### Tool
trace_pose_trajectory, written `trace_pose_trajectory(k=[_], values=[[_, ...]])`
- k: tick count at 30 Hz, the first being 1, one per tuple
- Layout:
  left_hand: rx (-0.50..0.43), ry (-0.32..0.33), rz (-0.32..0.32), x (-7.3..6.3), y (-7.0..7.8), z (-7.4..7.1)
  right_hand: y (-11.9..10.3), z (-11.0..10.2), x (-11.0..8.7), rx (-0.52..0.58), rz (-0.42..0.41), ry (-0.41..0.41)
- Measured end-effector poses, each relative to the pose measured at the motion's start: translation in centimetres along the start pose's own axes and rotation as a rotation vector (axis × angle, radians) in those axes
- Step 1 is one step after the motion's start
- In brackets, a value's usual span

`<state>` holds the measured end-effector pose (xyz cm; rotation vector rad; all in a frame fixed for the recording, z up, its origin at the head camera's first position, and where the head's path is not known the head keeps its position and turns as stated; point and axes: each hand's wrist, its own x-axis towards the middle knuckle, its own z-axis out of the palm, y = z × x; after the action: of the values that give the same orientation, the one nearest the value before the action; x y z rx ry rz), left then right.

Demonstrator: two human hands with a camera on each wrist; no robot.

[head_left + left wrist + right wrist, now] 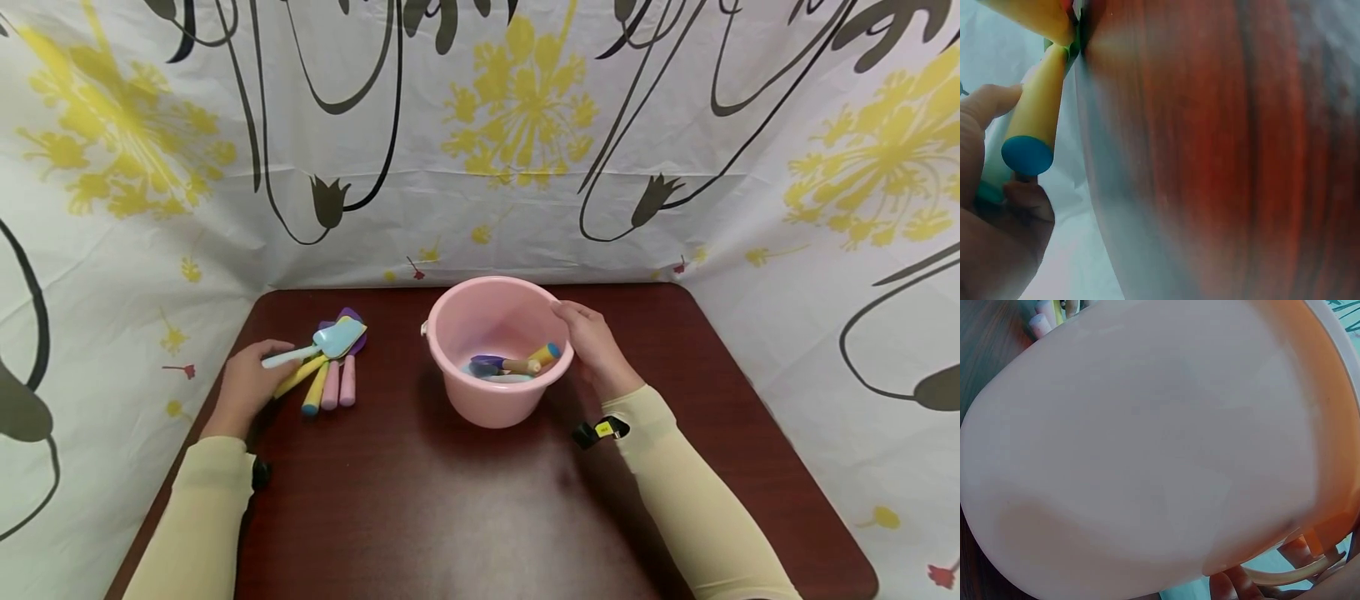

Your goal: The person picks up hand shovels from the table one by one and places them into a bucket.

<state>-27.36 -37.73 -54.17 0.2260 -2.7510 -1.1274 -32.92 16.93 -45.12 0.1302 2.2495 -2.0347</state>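
In the head view, my left hand (249,379) is at the left of the table, gripping the handle of a light blue toy shovel (340,336) that lies over a fanned pile of toy garden tools. A yellow handle (1036,109) with a blue end sits right against the fingers in the left wrist view. Pink handles (330,386) and purple blades (350,315) belong to the same pile. My right hand (595,346) grips the right rim of a pink bucket (487,400), which tilts toward me. Inside lie several small tools (517,365), partly overlapping.
The dark red-brown table (450,517) has rounded corners. Patterned white cloth (480,225) hangs close behind it and along both sides. The bucket's pale handle (1291,575) runs past the right fingers in the right wrist view.
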Motion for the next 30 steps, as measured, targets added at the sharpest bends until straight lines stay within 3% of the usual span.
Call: trace_pose_trajectory(k=[13,20,30], values=[[0.046,0.049,0.002,-0.5,0.7,-0.4,-0.1,-0.1,-0.2,-0.035,0.007,-0.009],[0.009,0.067,0.019,-0.7,1.2,-0.9,-0.1,-0.1,-0.2,-0.054,0.01,-0.008],[-0.025,0.056,0.053,-1.4,4.1,-2.4,-0.1,-0.1,-0.2,-0.062,0.016,-0.014]])
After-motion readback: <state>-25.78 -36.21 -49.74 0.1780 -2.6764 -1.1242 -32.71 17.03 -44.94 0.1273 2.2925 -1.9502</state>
